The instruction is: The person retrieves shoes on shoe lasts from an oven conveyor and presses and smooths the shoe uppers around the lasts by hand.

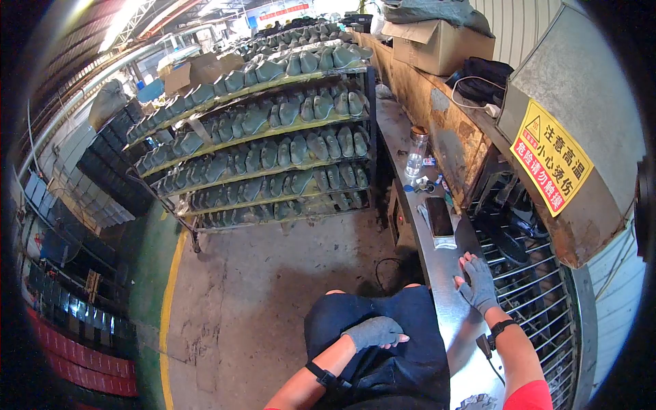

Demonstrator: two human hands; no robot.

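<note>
My left hand [377, 333], in a grey fingerless glove, rests on the dark cloth [365, 311] over my lap. Its fingers lie loosely together against the cloth, and I see nothing held in them. On the bare metal bench [447, 287] to my right lies my right hand [478, 283], gloved the same way. Its fingers are spread and it holds nothing. Just ahead of that hand, a black phone [439, 216] sits on a white cloth [445, 242]. To its right, dark shoes [504, 239] stand on the metal roller conveyor [536, 290] beneath the machine's opening.
A wheeled rack [273, 142] with several shelves of grey shoe lasts stands ahead. A bottle [416, 154] is on the bench. The metal hood [574, 75] bears a yellow hot-surface label [552, 156]. A cardboard box [437, 46] sits on the ledge. Red crates [82, 355] are at left.
</note>
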